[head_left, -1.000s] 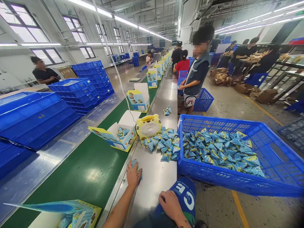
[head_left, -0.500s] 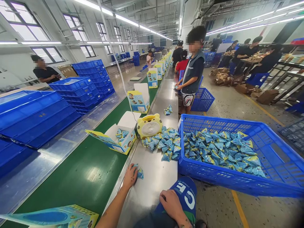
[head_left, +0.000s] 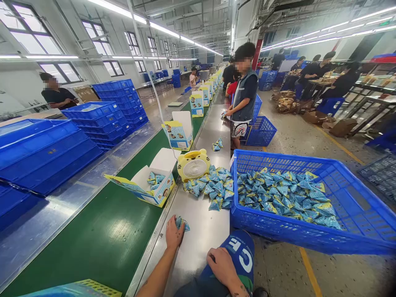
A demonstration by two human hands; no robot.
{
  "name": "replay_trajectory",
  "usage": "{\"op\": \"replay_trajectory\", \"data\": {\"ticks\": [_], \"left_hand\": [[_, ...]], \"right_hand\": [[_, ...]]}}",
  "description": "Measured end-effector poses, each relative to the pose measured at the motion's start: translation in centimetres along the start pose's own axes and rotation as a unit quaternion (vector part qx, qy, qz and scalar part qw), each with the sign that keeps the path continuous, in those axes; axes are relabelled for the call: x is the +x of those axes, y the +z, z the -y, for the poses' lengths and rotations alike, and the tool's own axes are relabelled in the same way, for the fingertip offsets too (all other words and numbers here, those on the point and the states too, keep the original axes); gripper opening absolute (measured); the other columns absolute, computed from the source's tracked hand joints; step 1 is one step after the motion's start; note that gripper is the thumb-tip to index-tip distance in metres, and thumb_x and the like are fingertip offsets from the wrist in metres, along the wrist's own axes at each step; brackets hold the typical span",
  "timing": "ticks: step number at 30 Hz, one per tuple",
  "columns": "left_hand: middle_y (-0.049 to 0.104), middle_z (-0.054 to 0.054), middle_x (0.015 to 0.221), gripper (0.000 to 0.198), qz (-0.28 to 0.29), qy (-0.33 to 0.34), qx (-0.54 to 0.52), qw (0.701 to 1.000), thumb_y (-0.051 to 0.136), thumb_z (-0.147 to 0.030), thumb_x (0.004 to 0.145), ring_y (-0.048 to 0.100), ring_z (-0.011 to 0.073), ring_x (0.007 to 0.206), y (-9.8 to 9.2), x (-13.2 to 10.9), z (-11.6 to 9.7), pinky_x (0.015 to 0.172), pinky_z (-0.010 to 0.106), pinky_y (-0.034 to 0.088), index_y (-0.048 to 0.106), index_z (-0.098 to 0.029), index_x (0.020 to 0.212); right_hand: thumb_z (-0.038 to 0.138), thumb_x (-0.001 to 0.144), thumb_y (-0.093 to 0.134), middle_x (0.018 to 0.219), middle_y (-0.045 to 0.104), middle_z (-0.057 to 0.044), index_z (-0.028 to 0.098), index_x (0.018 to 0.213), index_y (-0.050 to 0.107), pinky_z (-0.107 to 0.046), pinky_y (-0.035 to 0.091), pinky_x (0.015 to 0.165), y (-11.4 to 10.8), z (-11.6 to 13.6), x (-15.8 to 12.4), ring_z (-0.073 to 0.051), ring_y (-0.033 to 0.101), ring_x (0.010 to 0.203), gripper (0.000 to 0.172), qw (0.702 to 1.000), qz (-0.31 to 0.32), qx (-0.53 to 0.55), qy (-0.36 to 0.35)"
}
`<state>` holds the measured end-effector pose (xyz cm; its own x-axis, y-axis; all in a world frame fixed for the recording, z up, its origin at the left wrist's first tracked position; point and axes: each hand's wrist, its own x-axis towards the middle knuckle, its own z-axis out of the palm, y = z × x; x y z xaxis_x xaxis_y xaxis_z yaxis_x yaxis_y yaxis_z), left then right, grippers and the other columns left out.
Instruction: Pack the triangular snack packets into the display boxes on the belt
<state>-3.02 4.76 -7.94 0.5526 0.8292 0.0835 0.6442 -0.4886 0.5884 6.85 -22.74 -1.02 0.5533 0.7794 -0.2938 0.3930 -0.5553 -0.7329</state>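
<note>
On the metal worktop my left hand (head_left: 174,233) is closed round small blue-and-yellow triangular snack packets (head_left: 183,224), which poke out past its fingers. How many it holds is partly hidden. My right hand (head_left: 221,264) rests on my thigh with its fingers curled in and nothing showing in it. Beyond my left hand lies a heap of the same packets (head_left: 216,185), against a yellow animal-faced fan (head_left: 194,166). To its left, on the green conveyor belt (head_left: 102,231), an open printed carton (head_left: 154,187) holds several packets.
A large blue crate (head_left: 309,237) of packets stands at my right. More cartons (head_left: 177,134) line the belt, the closest partly cut off at bottom left (head_left: 77,289). Blue bins (head_left: 37,156) are stacked left. A co-worker (head_left: 244,95) stands farther along with packets in hand.
My left hand has moved slightly right and away from the belt edge, closing over the packets. The nearest carton has slid farther out at bottom left. My right hand stays on my thigh.
</note>
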Motion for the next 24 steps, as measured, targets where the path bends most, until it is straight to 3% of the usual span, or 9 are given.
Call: {"op": "replay_trajectory", "data": {"ticks": [5,11,24], "left_hand": [[0.067,0.020,0.134,0.059,-0.012,-0.012,-0.010,1.000,0.057,-0.057,0.090,0.059,0.0370,0.133,0.3,0.1,-0.1,0.116,0.054,0.049,0.061,-0.015,0.132],[0.070,0.016,0.121,0.039,-0.018,0.044,-0.009,0.999,0.052,-0.048,0.094,0.063,0.0342,0.119,1.3,0.1,-0.5,0.109,0.055,0.053,0.073,-0.019,0.109],[0.077,0.018,0.116,0.043,-0.037,0.054,-0.031,0.997,0.048,-0.045,0.093,0.071,0.0318,0.115,1.3,0.8,0.7,0.109,0.050,0.055,0.080,-0.016,0.095]], "right_hand": [[0.030,0.097,0.042,0.093,0.074,-0.007,0.021,0.089,0.070,-0.043,0.041,0.098,0.1,-0.1,0.0,-0.024,0.062,0.094,0.031,1.000,-0.003,0.001,-0.005],[0.030,0.098,0.040,0.094,0.074,-0.007,0.021,0.090,0.070,-0.042,0.040,0.098,0.4,-0.3,0.1,-0.023,0.062,0.092,0.032,1.000,-0.004,0.011,-0.010],[0.029,0.097,0.043,0.095,0.076,-0.006,0.020,0.090,0.070,-0.042,0.039,0.100,0.1,0.1,0.1,-0.022,0.063,0.093,0.030,1.000,-0.007,0.022,-0.013]]}}
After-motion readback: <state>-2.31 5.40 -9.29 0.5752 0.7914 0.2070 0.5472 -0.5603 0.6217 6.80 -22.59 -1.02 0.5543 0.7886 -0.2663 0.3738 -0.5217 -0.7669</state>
